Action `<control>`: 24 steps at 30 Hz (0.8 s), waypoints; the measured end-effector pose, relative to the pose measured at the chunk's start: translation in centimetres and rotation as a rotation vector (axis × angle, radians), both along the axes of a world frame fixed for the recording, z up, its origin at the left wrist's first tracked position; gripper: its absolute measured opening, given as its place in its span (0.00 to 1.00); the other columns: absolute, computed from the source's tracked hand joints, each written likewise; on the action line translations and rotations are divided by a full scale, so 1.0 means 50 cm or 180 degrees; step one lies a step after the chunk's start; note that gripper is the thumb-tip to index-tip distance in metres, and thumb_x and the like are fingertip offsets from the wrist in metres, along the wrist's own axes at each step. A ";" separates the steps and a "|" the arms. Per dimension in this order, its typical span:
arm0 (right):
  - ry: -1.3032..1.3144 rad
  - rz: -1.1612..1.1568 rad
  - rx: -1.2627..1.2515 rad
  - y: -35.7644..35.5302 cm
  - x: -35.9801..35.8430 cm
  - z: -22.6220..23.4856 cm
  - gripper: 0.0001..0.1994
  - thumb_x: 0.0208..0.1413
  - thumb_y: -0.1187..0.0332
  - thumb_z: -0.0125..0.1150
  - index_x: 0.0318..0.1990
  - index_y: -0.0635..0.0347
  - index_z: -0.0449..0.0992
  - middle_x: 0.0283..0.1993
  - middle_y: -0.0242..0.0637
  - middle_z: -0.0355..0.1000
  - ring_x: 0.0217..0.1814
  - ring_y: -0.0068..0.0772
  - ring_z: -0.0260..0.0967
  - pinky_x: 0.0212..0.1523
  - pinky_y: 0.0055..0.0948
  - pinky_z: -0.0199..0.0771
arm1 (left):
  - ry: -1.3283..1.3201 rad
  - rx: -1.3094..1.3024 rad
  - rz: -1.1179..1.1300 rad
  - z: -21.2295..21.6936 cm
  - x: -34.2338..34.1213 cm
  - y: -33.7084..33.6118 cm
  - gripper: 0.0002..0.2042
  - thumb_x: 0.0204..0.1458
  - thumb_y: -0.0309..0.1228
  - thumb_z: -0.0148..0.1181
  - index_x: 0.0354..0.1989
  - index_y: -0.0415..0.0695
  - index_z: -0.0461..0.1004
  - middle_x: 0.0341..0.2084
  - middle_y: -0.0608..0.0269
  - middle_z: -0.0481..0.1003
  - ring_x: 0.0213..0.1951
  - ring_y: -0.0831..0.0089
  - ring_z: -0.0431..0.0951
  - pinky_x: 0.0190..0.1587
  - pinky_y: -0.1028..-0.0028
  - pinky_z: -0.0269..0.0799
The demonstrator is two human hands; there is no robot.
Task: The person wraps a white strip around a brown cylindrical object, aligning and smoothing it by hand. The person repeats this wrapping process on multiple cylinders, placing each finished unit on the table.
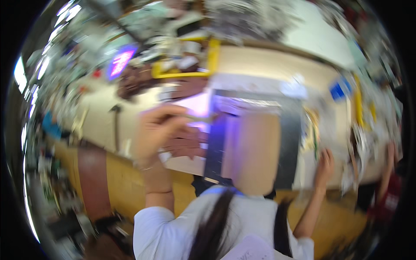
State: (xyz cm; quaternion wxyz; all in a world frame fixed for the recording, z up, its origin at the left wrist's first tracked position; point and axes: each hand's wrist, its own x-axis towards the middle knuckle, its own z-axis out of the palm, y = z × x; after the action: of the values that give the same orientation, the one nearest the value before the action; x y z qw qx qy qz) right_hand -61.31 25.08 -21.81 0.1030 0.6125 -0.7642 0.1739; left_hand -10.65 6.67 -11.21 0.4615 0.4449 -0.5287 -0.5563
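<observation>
My left hand (156,134) is raised over the bench with its fingers pinched. Between them is a thin greenish stick (198,118), its far tip pointing right; blur hides its exact kind. That tip lies over the left side of a dark rectangular frame (289,143) around a tan panel (260,151). A silvery strip (251,105) runs along the frame's upper part. To the frame's right, my right hand (324,168) rests low by the bench edge, close to thin yellow and green pieces (312,128). Its fingers are smeared, and contact with the pieces is unclear.
Brown flat pieces (186,145) lie left of the frame, under my left hand. A yellow-rimmed tray (184,74) of small items stands behind. A lit purple display (121,63) is far left; a blue container (340,89) sits right. Another person's arm (387,167) shows at far right.
</observation>
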 end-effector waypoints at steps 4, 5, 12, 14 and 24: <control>-0.0423 0.0126 0.0029 -0.065 0.113 -0.066 0.08 0.52 0.77 0.55 0.40 0.68 0.72 0.45 0.49 0.67 0.48 0.49 0.65 0.48 0.38 0.66 | 0.0511 0.0394 -0.0974 0.153 -0.016 0.014 0.05 0.44 0.19 0.62 0.31 0.31 0.76 0.24 0.53 0.75 0.24 0.68 0.79 0.24 0.79 0.75; -0.0481 0.0177 0.0111 -0.067 0.109 -0.073 0.06 0.52 0.77 0.55 0.38 0.68 0.71 0.43 0.49 0.67 0.46 0.49 0.65 0.46 0.39 0.65 | 0.0779 0.0684 -0.1159 0.136 -0.026 0.017 0.04 0.45 0.17 0.60 0.31 0.32 0.76 0.24 0.54 0.75 0.27 0.69 0.80 0.28 0.79 0.76; -0.0486 0.0591 0.0739 -0.085 0.093 -0.045 0.04 0.53 0.77 0.52 0.32 0.67 0.63 0.35 0.46 0.64 0.38 0.46 0.63 0.39 0.39 0.62 | 0.0609 0.1537 -0.1614 -0.025 -0.051 0.041 0.11 0.51 0.23 0.58 0.43 0.33 0.71 0.28 0.59 0.76 0.29 0.75 0.79 0.32 0.80 0.75; -0.0788 0.0491 0.0767 -0.082 0.084 -0.042 0.04 0.54 0.78 0.51 0.32 0.67 0.62 0.33 0.45 0.64 0.37 0.45 0.63 0.39 0.37 0.63 | 0.0676 0.1555 -0.1663 -0.035 -0.057 0.046 0.11 0.52 0.23 0.58 0.43 0.33 0.71 0.28 0.58 0.76 0.29 0.76 0.79 0.32 0.81 0.75; -0.1861 0.0187 0.0243 -0.119 0.085 0.017 0.07 0.59 0.76 0.48 0.44 0.65 0.68 0.31 0.40 0.69 0.30 0.30 0.67 0.33 0.25 0.68 | 0.0800 0.1562 -0.1517 -0.055 -0.067 0.050 0.12 0.53 0.24 0.56 0.44 0.33 0.71 0.28 0.60 0.75 0.29 0.75 0.79 0.31 0.81 0.75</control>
State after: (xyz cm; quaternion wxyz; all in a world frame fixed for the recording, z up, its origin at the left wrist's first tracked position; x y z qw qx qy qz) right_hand -57.08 19.14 -20.98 -0.1498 0.5617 -0.7494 0.3170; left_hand -13.98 9.16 -13.95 0.2597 0.3348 -0.4074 -0.8090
